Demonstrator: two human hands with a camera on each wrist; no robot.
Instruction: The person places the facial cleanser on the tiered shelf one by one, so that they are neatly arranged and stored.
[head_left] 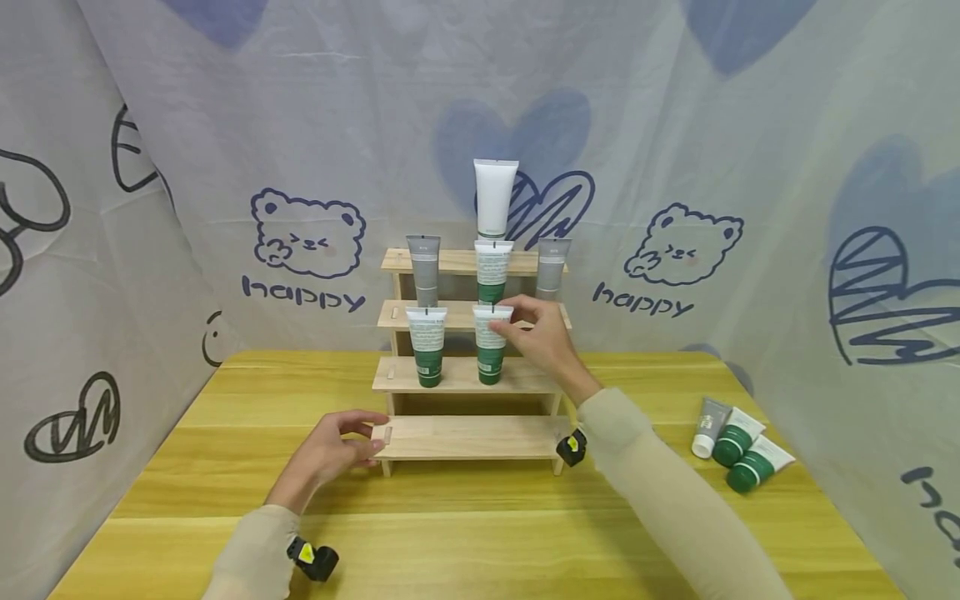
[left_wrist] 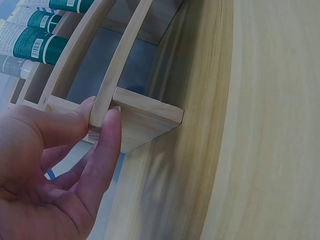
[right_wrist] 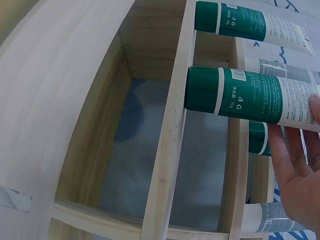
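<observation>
A tiered wooden display rack [head_left: 468, 437] stands on the table. My right hand [head_left: 542, 337] pinches the upper part of a green-and-white tube [head_left: 490, 354], which stands cap down on the second step from the bottom. In the right wrist view the green cap of that tube [right_wrist: 252, 95] touches the step. My left hand [head_left: 330, 454] grips the left end of the lowest step, thumb on one face and fingers on the other, as the left wrist view shows [left_wrist: 65, 155]. Left of the held tube, another green-and-white tube [head_left: 427, 350] stands on the same step.
Higher up stand two grey tubes [head_left: 425, 271] [head_left: 552, 265], a green-and-white tube [head_left: 492, 267] and a white tube [head_left: 495, 196]. At the table's right lie a grey tube [head_left: 709, 425] and two green-and-white tubes [head_left: 738, 437] [head_left: 759, 463]. A printed cloth [head_left: 315, 108] hangs behind.
</observation>
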